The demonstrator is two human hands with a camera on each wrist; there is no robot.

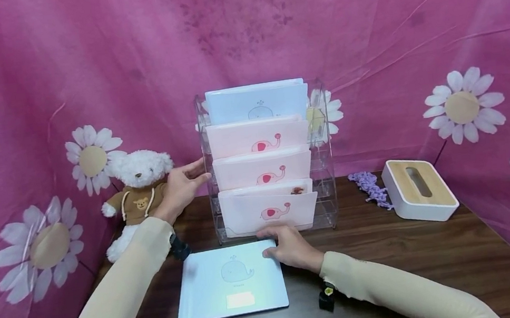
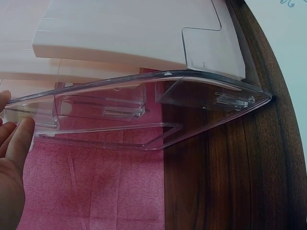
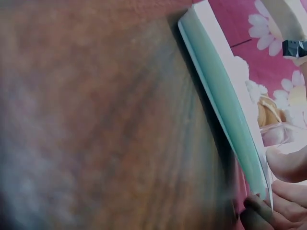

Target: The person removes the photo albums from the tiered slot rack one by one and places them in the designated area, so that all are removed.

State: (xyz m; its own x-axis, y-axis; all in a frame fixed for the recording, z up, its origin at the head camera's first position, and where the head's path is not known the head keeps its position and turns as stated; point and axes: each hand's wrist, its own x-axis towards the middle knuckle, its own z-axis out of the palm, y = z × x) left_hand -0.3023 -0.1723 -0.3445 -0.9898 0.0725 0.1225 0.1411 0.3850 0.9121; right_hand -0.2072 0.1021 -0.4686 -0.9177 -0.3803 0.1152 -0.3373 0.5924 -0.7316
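Observation:
A clear tiered rack (image 1: 330, 187) stands upright, holding pale folders with elephant and whale drawings. My left hand (image 1: 182, 189) touches the rack's left side, its fingers extended; in the left wrist view, the fingers (image 2: 20, 141) lie by the clear side panel. Flat on the table before the rack is a light-blue book (image 1: 205, 297) with a whale on its cover. My right hand (image 1: 292, 247) pinches its far right corner, thumb on the cover. Seen from the right wrist, the book (image 3: 216, 86) shows its green-tinted page edge, and the other fingers curl beneath the corner.
A white teddy bear (image 1: 138, 205) in a brown hoodie sits left of the rack, behind my left forearm. To the right are a purple crocheted strip (image 1: 369, 187) and a white tissue box (image 1: 418, 189) with a wooden lid. Pink flowered curtain (image 1: 362, 18) surrounds the wooden table (image 1: 391, 253).

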